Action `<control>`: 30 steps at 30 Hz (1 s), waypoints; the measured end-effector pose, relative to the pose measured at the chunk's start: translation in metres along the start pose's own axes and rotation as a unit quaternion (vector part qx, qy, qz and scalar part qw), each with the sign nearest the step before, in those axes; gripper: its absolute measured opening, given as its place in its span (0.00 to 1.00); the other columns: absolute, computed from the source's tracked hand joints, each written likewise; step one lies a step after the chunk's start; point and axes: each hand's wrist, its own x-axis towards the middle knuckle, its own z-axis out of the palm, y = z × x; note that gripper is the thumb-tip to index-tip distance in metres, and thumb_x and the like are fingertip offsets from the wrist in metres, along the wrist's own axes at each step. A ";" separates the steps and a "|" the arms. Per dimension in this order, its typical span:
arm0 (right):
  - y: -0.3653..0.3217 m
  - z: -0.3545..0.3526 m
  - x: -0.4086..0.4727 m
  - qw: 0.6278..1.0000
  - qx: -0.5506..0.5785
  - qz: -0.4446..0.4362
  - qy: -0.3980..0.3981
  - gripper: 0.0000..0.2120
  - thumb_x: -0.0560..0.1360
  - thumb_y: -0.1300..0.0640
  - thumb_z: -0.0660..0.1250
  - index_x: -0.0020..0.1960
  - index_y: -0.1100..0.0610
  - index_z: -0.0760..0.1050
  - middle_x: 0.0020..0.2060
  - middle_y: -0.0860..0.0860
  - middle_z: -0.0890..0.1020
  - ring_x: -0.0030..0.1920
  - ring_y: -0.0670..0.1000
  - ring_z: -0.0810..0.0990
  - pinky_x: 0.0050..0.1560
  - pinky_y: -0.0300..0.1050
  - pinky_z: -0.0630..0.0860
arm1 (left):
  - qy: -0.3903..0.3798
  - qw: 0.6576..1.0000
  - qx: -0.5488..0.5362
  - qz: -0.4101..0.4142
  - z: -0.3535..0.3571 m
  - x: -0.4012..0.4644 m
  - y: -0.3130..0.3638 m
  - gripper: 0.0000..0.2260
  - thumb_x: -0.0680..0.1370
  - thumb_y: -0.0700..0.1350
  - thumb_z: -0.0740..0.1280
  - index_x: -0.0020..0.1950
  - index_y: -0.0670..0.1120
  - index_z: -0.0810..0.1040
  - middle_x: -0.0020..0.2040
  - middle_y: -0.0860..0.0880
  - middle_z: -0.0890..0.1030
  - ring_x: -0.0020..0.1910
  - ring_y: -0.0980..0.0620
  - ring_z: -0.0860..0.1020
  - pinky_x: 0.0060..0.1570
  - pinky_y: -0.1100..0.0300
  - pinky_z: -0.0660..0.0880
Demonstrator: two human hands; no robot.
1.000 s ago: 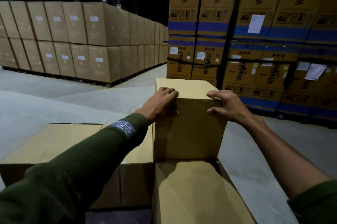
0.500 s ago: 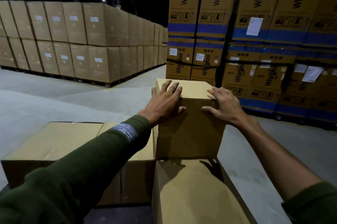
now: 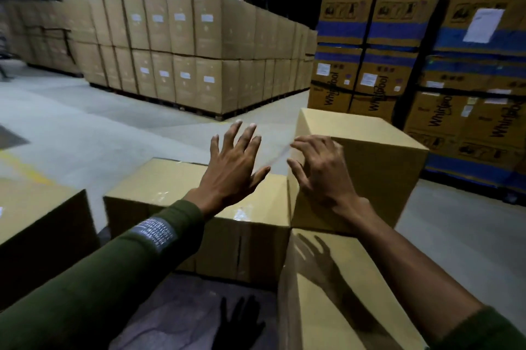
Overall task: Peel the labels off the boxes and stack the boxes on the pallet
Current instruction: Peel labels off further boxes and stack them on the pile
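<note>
A plain brown box [image 3: 378, 173] stands on top of a lower box [image 3: 336, 301] at the right. My left hand [image 3: 233, 167] is spread in the air over the neighbouring low box [image 3: 170, 187], touching nothing. My right hand [image 3: 321, 170] hovers at the top box's near left corner with loosely bent fingers. Whether it touches the box I cannot tell. A faint blurred streak runs between the two hands. No label shows on these boxes.
Another low box [image 3: 37, 224] sits at the left edge. A dark gap [image 3: 182, 312] opens between the boxes below my arms. Tall printed cartons [image 3: 444, 65] stand close behind at the right. A long block of stacked cartons [image 3: 182, 53] lies across the concrete floor [image 3: 85, 127].
Both hands have come off the top box and spread open. The view has swung left, so the box sits further right.
</note>
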 end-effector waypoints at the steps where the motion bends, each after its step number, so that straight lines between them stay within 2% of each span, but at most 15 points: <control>1: -0.015 0.009 0.004 1.000 0.022 -0.006 -0.006 0.18 0.78 0.46 0.62 0.64 0.54 0.76 0.61 0.52 0.79 0.63 0.54 0.74 0.60 0.56 0.69 | -0.012 1.000 0.010 -0.020 -0.003 -0.017 -0.013 0.31 0.79 0.63 0.53 0.74 0.43 0.63 0.78 0.43 0.58 0.78 0.41 0.49 0.67 0.31 0.60; 5: -0.082 0.049 0.018 0.993 0.105 -0.024 -0.050 0.18 0.78 0.45 0.60 0.63 0.53 0.76 0.59 0.51 0.80 0.60 0.54 0.75 0.53 0.52 0.70 | -0.063 0.990 0.065 -0.105 -0.018 -0.087 -0.066 0.31 0.79 0.62 0.53 0.75 0.44 0.63 0.78 0.45 0.59 0.78 0.42 0.49 0.67 0.29 0.57; 8: -0.144 0.082 0.027 0.981 0.165 -0.054 -0.090 0.19 0.77 0.44 0.59 0.62 0.52 0.77 0.57 0.50 0.80 0.59 0.55 0.76 0.51 0.51 0.70 | -0.095 0.973 0.109 -0.181 -0.037 -0.144 -0.107 0.30 0.78 0.62 0.54 0.74 0.45 0.65 0.78 0.47 0.62 0.77 0.43 0.52 0.67 0.28 0.55; 12: -0.231 0.120 0.037 0.957 0.230 -0.098 -0.147 0.20 0.76 0.44 0.59 0.62 0.52 0.77 0.58 0.51 0.80 0.60 0.56 0.76 0.53 0.53 0.72 | -0.124 0.949 0.130 -0.258 -0.067 -0.216 -0.154 0.29 0.79 0.61 0.57 0.74 0.45 0.66 0.76 0.47 0.64 0.77 0.43 0.54 0.67 0.27 0.54; 15: -0.299 0.139 0.045 0.942 0.254 -0.128 -0.180 0.19 0.77 0.46 0.61 0.63 0.53 0.76 0.59 0.53 0.80 0.60 0.58 0.76 0.54 0.54 0.71 | -0.158 0.929 0.144 -0.302 -0.088 -0.262 -0.192 0.28 0.80 0.60 0.56 0.76 0.45 0.62 0.78 0.47 0.60 0.78 0.43 0.51 0.68 0.28 0.51; 18: -0.365 0.157 0.052 0.924 0.281 -0.154 -0.209 0.19 0.79 0.46 0.61 0.66 0.52 0.74 0.61 0.52 0.79 0.62 0.55 0.74 0.56 0.51 0.70 | -0.177 0.912 0.154 -0.337 -0.104 -0.309 -0.235 0.29 0.80 0.61 0.55 0.75 0.45 0.62 0.79 0.46 0.59 0.78 0.42 0.50 0.68 0.28 0.52; 20: -0.398 0.168 0.055 0.912 0.298 -0.166 -0.227 0.19 0.79 0.46 0.60 0.67 0.51 0.73 0.62 0.51 0.78 0.62 0.54 0.74 0.59 0.53 0.72 | -0.187 0.900 0.146 -0.366 -0.107 -0.331 -0.257 0.30 0.80 0.62 0.55 0.75 0.45 0.61 0.79 0.46 0.58 0.78 0.41 0.49 0.68 0.27 0.51; 24: -0.448 0.192 0.063 0.903 0.320 -0.138 -0.253 0.16 0.80 0.51 0.63 0.66 0.53 0.74 0.61 0.52 0.79 0.61 0.54 0.75 0.60 0.58 0.73 | -0.203 0.895 0.116 -0.381 -0.097 -0.353 -0.288 0.33 0.80 0.64 0.54 0.77 0.44 0.56 0.80 0.45 0.53 0.78 0.40 0.46 0.69 0.26 0.48; 30: -0.470 0.220 0.073 0.916 0.303 -0.073 -0.251 0.15 0.79 0.57 0.62 0.65 0.52 0.75 0.60 0.50 0.79 0.61 0.54 0.75 0.59 0.59 0.73 | -0.225 0.896 0.056 -0.378 -0.063 -0.340 -0.317 0.41 0.78 0.68 0.55 0.79 0.43 0.45 0.80 0.42 0.42 0.76 0.35 0.37 0.64 0.20 0.45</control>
